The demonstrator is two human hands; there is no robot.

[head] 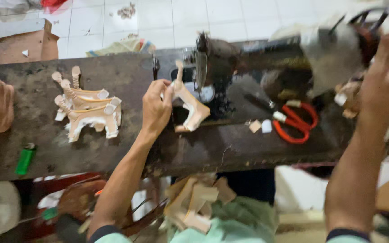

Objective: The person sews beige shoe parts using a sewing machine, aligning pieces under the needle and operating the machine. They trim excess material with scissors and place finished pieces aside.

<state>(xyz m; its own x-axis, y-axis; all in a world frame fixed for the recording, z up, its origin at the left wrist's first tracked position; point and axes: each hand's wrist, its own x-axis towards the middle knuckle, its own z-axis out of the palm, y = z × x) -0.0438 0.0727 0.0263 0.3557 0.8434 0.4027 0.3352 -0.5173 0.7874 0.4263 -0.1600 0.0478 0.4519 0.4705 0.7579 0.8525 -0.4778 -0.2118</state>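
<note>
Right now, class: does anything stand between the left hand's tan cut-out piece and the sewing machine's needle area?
Nothing visible does. The left hand holds the tan piece right at the sewing machine; the needle itself is blurred.

Evenly lit, daylight-bright on the pale floor tiles [230, 18]; dark table [113, 153] with dull sheen. Heavily motion-blurred throughout, worst at the right hand [386, 81] and upper right corner.

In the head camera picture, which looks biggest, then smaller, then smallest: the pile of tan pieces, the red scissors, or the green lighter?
1. Pile of tan pieces
2. Red scissors
3. Green lighter
</note>
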